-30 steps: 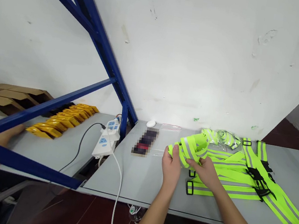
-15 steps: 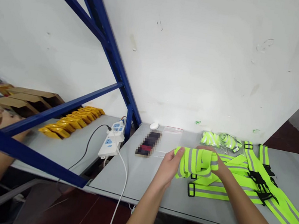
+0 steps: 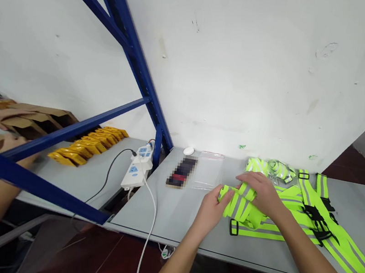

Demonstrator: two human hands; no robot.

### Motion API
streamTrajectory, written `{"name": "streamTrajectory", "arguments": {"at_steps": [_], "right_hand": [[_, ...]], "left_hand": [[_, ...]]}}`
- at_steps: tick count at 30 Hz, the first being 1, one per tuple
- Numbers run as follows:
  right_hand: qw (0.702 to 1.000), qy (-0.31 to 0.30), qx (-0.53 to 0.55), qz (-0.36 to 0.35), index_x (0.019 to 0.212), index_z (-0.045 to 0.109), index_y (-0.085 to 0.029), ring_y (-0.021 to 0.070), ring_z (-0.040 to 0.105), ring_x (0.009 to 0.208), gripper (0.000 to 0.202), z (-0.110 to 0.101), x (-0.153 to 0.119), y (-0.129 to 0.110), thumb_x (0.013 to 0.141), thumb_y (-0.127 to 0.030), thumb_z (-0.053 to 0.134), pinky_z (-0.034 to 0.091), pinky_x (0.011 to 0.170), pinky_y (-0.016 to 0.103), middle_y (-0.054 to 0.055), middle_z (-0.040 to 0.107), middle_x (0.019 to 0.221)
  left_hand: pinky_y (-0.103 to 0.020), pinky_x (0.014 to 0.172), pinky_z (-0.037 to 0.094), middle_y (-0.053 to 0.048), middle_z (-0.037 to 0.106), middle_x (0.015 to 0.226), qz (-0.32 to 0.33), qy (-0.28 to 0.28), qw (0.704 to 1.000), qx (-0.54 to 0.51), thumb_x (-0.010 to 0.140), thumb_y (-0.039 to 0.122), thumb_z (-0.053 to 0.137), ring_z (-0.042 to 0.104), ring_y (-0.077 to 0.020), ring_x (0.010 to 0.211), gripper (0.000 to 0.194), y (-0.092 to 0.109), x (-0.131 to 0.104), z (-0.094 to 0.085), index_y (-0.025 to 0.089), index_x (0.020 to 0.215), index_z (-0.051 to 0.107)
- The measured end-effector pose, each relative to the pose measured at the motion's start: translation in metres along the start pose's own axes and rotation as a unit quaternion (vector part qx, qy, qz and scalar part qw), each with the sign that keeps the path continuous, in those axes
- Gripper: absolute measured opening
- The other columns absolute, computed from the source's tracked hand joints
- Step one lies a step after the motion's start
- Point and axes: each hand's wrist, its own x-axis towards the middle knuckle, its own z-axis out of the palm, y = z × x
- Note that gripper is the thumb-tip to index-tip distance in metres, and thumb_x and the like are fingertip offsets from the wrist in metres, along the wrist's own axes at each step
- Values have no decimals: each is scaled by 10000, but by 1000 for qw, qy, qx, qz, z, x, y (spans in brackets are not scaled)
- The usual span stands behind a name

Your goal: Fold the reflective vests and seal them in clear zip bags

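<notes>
My left hand [image 3: 211,208] grips the left end of a folded bundle of neon yellow-green reflective strap [image 3: 242,209], thumb on top. My right hand [image 3: 261,193] is closed over the upper right side of the same bundle. Under and to the right of it, more reflective straps [image 3: 336,234] with black buckles lie spread on the grey table [image 3: 162,218]. Behind them are clear bags [image 3: 270,169] holding rolled straps. A flat clear plastic bag [image 3: 209,170] lies left of the bundle, beside a pixelated dark object [image 3: 182,172].
A white round item [image 3: 188,151] sits near the wall. Blue rack posts [image 3: 135,62] stand at the left, by a white power strip [image 3: 138,166] with cables. Beyond, yellow packets [image 3: 87,147] line the other table, where another person's hands touch cardboard boxes [image 3: 37,120].
The bundle has come down slightly and tilted, and my right hand has moved from behind it to its top. The other person's hand has shifted onto the boxes.
</notes>
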Motion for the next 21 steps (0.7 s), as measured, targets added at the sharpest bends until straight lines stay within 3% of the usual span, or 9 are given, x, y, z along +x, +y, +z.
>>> {"name": "streamTrajectory", "arguments": {"at_steps": [6,9,11,13,16,18,21], "right_hand": [[992,-124,-14,-8,1057,631,-244,194,546,842,587,-7,-13,-31,611,52,391,441,784,346,55,576,900],[982,-165,-88,-26,1093,620,-249,226,531,896,518,1,-24,-48,681,19,457,331,976,480,64,586,926],[975,-175,-131,-44,1062,635,-246,259,518,946,368,6,-31,-55,752,-79,530,224,1040,543,79,605,964],[973,-165,-150,-60,1030,644,-235,268,514,966,223,8,-37,-59,825,-203,562,193,1046,546,75,622,936],[979,-110,-150,-87,1149,594,-222,235,530,893,265,3,-43,-61,910,-304,515,254,974,494,42,639,842],[983,-75,-121,-113,1233,534,-197,207,526,796,323,-3,-45,-62,930,-295,478,301,887,433,30,645,801],[991,-2,-29,-131,1153,524,-160,174,483,654,262,-13,-47,-62,928,-225,405,326,766,367,19,633,740]], "left_hand": [[-219,539,304,76,386,580,11,98,995,18,871,501,495,367,-107,552,345,-2,3,5,214,702,406],[-221,541,312,73,373,587,20,121,992,2,880,499,484,370,-112,564,349,-1,5,8,217,696,388],[-221,540,316,70,379,595,26,133,991,-3,884,491,482,377,-113,569,346,0,4,10,217,697,383],[-221,541,323,69,395,602,27,138,990,-12,886,485,482,388,-115,571,337,0,3,11,217,705,389],[-222,546,337,66,411,607,26,132,990,-40,888,486,482,398,-118,579,338,1,-1,11,217,707,388],[-224,557,344,63,411,616,33,131,990,-49,891,485,479,399,-120,592,339,2,-4,10,218,707,382],[-231,589,352,53,416,646,48,139,988,-36,894,472,482,410,-125,621,326,1,-5,11,215,713,395]]}}
